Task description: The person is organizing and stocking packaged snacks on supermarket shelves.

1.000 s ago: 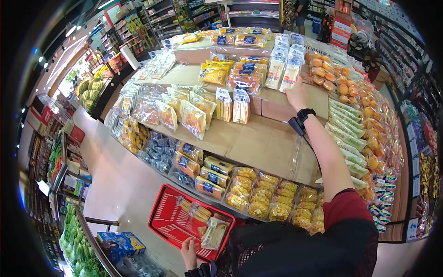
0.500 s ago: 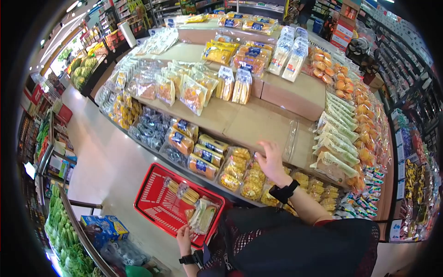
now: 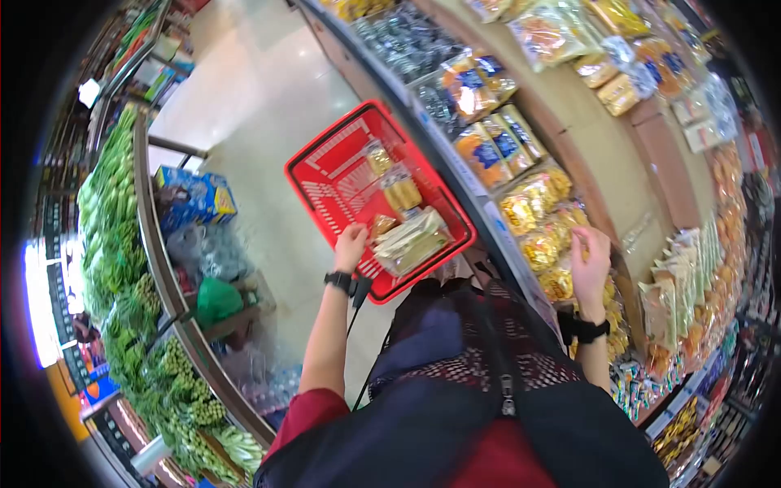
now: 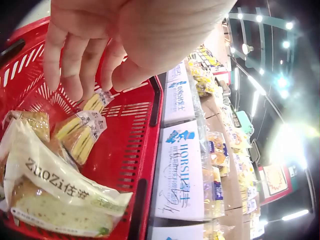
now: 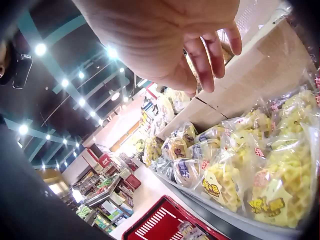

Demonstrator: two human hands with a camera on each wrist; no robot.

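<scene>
A red basket [image 3: 368, 114] contains wrapped sandwiches [image 3: 400, 189] and a pale package [image 3: 413, 242], whose "ZuoZi" label faces up in the left wrist view [image 4: 60, 182]. Over the basket's near-left side is my left hand [image 3: 350, 249]; its fingers hang loosely and grip nothing, and contact with the rim is unclear. My right hand [image 3: 591, 268] hovers beside bagged yellow waffle-like snacks [image 3: 537, 199] on the display's lower edge. In the right wrist view this hand [image 5: 175, 37] has relaxed, spread fingers and holds nothing.
The bread display [image 3: 602, 146] slopes up on the right, with cardboard steps and packaged bread. Leafy greens [image 3: 122, 325] fill a stand on the left. Blue boxes [image 3: 195, 195] and a green bag [image 3: 218, 299] lie between stand and basket.
My right hand has come down from the white packages on the upper step to beside the snack bags, empty. The head view has swung down and left toward the basket. My left hand stays by the basket.
</scene>
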